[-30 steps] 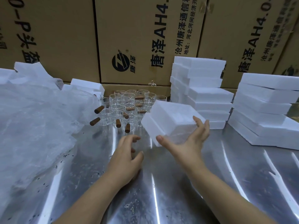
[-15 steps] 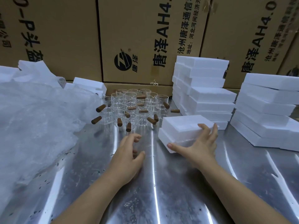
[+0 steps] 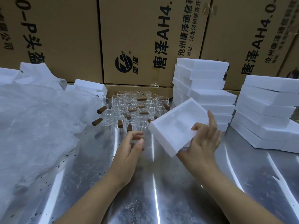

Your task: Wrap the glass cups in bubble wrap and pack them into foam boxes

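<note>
The foam box point(image 3: 175, 125), judged light, stiff and easily dented, is being held tilted over the counter point(image 3: 161, 191), its near edge pinched by the right hand point(image 3: 203, 143), while the left hand point(image 3: 129, 153) is being held loosely curled, empty, near the fragile, slippery cups point(image 3: 134, 109).

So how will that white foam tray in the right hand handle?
Likely stiff: the white foam tray shows no sag though the right hand grips only one edge. Probably light: one hand holds it tilted.
</note>
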